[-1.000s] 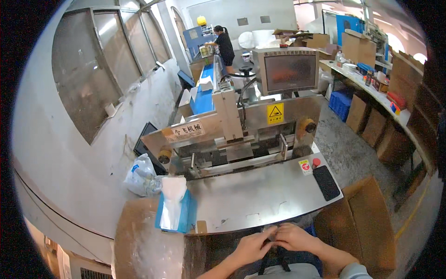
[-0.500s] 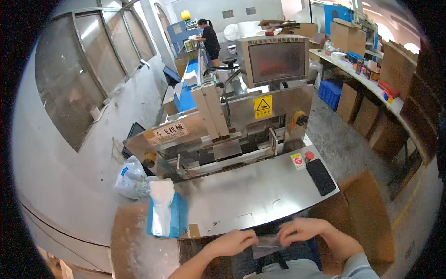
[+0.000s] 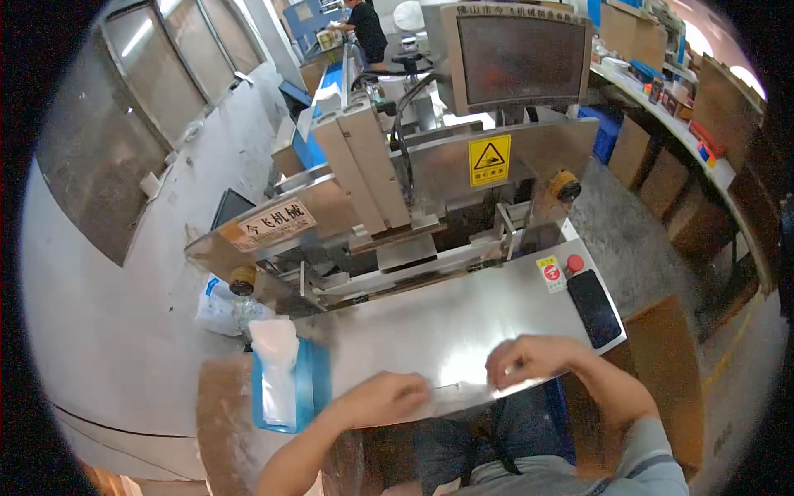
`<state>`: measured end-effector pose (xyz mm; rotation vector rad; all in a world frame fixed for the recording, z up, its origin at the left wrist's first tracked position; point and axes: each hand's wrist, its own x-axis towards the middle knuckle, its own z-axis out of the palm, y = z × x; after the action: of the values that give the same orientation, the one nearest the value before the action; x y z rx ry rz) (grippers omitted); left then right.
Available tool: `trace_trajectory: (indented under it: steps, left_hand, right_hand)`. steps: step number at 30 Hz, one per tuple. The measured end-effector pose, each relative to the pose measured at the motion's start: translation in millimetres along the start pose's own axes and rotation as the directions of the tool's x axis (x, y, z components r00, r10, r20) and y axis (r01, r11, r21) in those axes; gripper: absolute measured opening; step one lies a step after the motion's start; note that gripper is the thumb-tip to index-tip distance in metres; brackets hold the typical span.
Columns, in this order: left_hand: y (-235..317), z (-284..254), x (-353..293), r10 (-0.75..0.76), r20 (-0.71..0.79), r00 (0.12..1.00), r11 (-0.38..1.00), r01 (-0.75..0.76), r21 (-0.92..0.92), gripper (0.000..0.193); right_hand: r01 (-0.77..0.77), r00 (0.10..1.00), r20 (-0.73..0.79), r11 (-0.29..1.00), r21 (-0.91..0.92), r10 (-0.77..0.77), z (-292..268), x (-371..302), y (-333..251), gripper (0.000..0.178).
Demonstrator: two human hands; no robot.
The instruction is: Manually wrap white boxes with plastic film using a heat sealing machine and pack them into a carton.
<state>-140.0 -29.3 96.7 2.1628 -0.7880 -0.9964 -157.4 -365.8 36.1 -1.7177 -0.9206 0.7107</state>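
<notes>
My left hand (image 3: 382,399) is over the front edge of the steel machine table (image 3: 397,339), its fingers pinched together. To its right, my right hand (image 3: 531,360) has its thumb and fingers curled into a pinch at the same edge. Between the two hands stretches a small piece of clear plastic film (image 3: 460,398), hard to make out against the shiny metal. Left of my left hand, a blue open box (image 3: 313,384) holds a stack of white, clear-looking plastic sheets or bags (image 3: 277,376).
Beyond the table stands a metal machine with a grey monitor (image 3: 521,59) and a yellow warning sign (image 3: 490,160). A black phone (image 3: 594,307) and a red button (image 3: 575,263) are at the table's right end. Cardboard boxes flank me. A person (image 3: 366,33) stands far off.
Both hands have risen and moved forward from near my lap to the table's front edge, with the clear film between them. The view has tilted down and closer to the machine.
</notes>
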Motion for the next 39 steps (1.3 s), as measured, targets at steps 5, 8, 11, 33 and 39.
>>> trace_trajectory:
  steps: [5, 8, 11, 33, 39]
  left_hand:
    - [-75, -57, 58, 0.004, -0.121, 0.993, 0.998, -0.012, -0.069, 0.023]
    - [-91, -106, 88, -0.085, -0.127, 0.988, 0.973, 0.054, -0.224, 0.024]
    - [-93, -131, 109, -0.287, -0.331, 0.899, 0.905, 0.141, -0.401, 0.025]
    - [-33, 112, 58, 0.164, -0.803, 0.573, 0.896, 0.254, 0.364, 0.061]
    - [-39, 124, 58, 0.256, -0.864, 0.432, 0.896, 0.23, 0.381, 0.059]
  right_hand:
    - [-0.278, 0.932, -0.247, 0.96, -0.015, 0.266, -52, 61, 13, 0.025]
    - [-0.271, 0.933, -0.301, 0.936, -0.226, 0.197, -88, 99, 41, 0.028]
    - [-0.264, 0.893, -0.435, 0.918, -0.297, 0.116, -112, 125, 39, 0.028]
    - [-0.412, 0.816, -0.563, 0.55, -0.726, -0.132, -61, 179, 26, 0.066]
    - [-0.484, 0.788, -0.611, 0.541, -0.688, -0.073, -60, 182, 23, 0.066]
